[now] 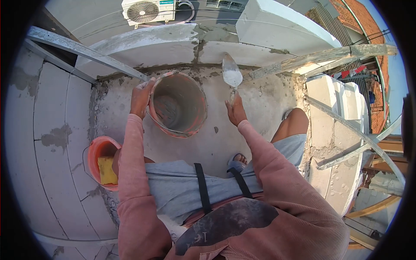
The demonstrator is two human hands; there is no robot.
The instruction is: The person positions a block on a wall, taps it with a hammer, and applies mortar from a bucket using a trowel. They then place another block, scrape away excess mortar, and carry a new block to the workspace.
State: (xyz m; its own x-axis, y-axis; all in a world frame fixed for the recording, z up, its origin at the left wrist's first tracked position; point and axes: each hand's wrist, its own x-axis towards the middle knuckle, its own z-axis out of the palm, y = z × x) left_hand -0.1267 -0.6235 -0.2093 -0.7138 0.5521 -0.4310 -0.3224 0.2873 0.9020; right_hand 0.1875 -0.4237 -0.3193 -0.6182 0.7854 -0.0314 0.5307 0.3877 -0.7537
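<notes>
My left hand [141,98] grips the rim of a mortar-smeared bucket [178,104] on its left side. The bucket tilts so that its mouth faces me, and only grey residue shows on the inside. My right hand [236,110] is closed around the handle of a trowel [232,74]. Its pale, mortar-coated blade points away from me, toward the low block wall [225,53]. A gap of bare floor lies between the trowel and the bucket.
An orange pail [92,161] with a yellow sponge [107,170] stands at my left leg. Block walls [52,143] enclose the concrete floor [203,151]. Metal bars [86,53] cross at upper left, with more bars [346,123] at right. An air-conditioner unit [145,12] hangs beyond the wall.
</notes>
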